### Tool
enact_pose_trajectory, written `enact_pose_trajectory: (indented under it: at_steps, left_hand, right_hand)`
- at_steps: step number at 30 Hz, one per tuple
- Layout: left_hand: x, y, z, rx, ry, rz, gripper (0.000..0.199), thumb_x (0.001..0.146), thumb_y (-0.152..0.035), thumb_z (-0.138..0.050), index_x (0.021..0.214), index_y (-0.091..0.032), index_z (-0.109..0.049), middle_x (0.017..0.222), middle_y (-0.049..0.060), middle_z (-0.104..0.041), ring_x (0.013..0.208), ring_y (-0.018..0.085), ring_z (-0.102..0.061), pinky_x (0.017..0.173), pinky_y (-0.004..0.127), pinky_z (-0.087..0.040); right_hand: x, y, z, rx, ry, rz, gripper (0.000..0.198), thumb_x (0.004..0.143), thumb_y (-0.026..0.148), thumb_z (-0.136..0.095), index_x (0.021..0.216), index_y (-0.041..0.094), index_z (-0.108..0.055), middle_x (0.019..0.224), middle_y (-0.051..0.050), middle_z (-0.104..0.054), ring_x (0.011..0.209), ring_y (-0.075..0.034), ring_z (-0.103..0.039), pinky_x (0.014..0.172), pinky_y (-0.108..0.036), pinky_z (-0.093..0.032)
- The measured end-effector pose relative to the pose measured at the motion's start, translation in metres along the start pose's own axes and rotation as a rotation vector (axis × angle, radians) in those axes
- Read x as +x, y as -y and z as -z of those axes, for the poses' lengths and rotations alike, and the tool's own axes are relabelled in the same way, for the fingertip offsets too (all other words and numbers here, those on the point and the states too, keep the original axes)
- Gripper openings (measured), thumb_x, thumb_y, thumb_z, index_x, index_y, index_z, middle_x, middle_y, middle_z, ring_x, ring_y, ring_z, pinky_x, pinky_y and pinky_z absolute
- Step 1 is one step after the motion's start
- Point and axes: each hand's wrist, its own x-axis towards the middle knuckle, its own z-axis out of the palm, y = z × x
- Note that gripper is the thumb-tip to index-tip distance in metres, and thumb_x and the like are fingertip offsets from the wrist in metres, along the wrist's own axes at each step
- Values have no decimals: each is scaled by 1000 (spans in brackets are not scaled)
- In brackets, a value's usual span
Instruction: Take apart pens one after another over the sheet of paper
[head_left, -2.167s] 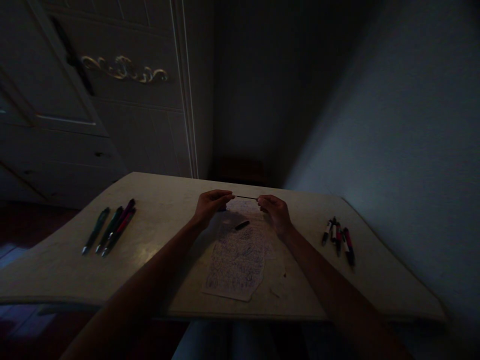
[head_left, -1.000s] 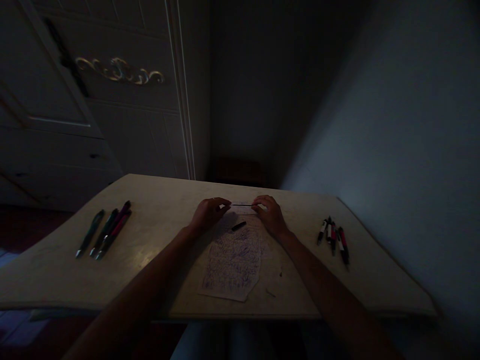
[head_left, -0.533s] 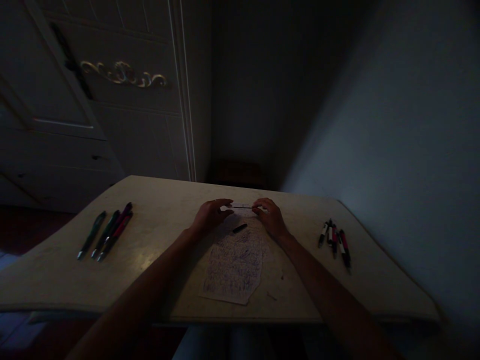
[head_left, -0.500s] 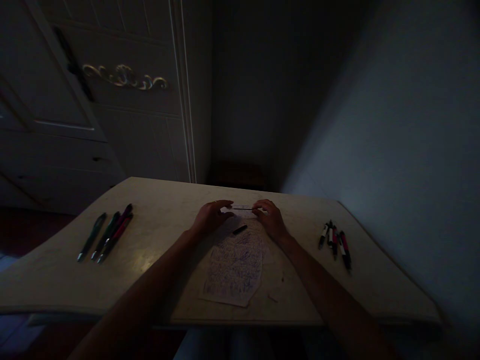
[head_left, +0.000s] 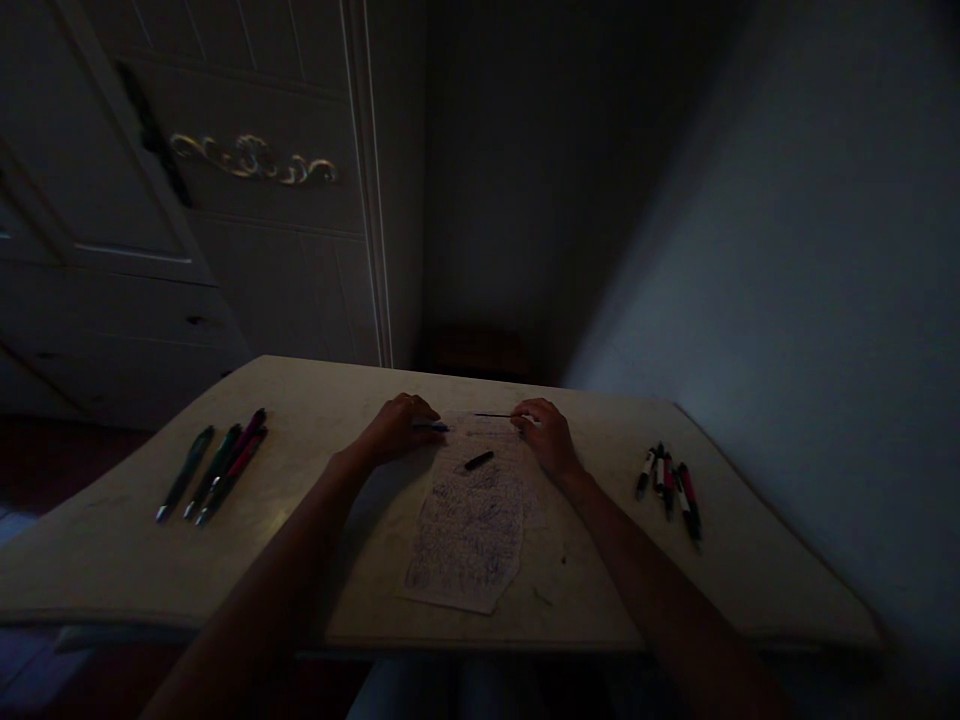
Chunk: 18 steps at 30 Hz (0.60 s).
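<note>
My right hand (head_left: 549, 436) pinches a thin dark rod (head_left: 491, 415), which looks like a pen refill and points left over the top of the paper. To the left, my left hand (head_left: 405, 428) is closed around a short bluish pen part (head_left: 432, 427), its end showing past the fingertips. The two held pieces are apart. Below and between my hands, a short black pen piece (head_left: 479, 460) rests on a scribbled sheet of paper (head_left: 466, 545). Dim light hides the finer details.
Several dark green, purple and red pens (head_left: 225, 470) lie at the table's left. On the right sits a group of smaller black, white and pink pens (head_left: 667, 485). The pale table (head_left: 315, 580) borders a wall (head_left: 787, 300), and a cabinet (head_left: 300, 270) stands behind on the left.
My left hand has moved left, away from the thin rod that both hands were at, and a bluish part now shows in it. My right hand keeps the rod, shifted slightly right.
</note>
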Motion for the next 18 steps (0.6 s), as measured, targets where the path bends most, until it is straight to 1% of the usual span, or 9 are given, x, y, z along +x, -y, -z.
enact_pose_trajectory:
  at_steps: [5, 7, 10, 12, 14, 18]
  left_hand:
    - [-1, 11, 2, 60, -31, 61, 15, 72, -40, -74, 76, -26, -78, 86, 7, -75, 84, 24, -65, 81, 35, -48]
    - [-2, 13, 2, 62, -62, 82, 14, 74, -38, -71, 74, -26, -78, 83, 7, -75, 82, 23, -65, 78, 34, -48]
    - [0, 9, 1, -4, -167, 122, 21, 79, -42, -66, 79, -25, -78, 82, 7, -75, 79, 22, -65, 75, 33, -48]
    - [0, 4, 0, -70, -209, 134, 27, 83, -45, -61, 84, -23, -77, 85, 7, -76, 78, 21, -65, 74, 32, -48]
    - [1, -1, -2, -91, -219, 140, 28, 84, -44, -59, 87, -23, -76, 88, 7, -76, 80, 21, -66, 75, 32, -48]
    - [1, -7, -5, -52, -224, 128, 20, 83, -38, -62, 84, -24, -76, 86, 6, -75, 81, 22, -65, 78, 34, -48]
  right_hand:
    - [0, 1, 0, -16, 15, 19, 10, 84, 26, -63, 78, 23, -70, 89, -6, -68, 91, -24, -60, 86, -39, -46]
    - [0, 0, 0, -17, 11, 15, 11, 85, 26, -62, 78, 23, -71, 89, -6, -68, 90, -24, -60, 86, -39, -46]
    - [0, 0, 1, -16, -15, 4, 12, 86, 28, -62, 79, 23, -70, 88, -6, -68, 89, -24, -60, 85, -39, -47]
    - [1, 1, 2, -16, -38, -1, 12, 86, 29, -61, 80, 23, -70, 89, -7, -68, 91, -24, -60, 85, -39, -47]
    - [1, 1, 2, -14, -51, -3, 12, 86, 30, -61, 82, 23, -70, 91, -7, -68, 92, -24, -60, 84, -39, -48]
    - [1, 3, 1, -10, -62, 12, 13, 87, 30, -60, 81, 22, -70, 90, -8, -68, 91, -24, -60, 85, -40, -47]
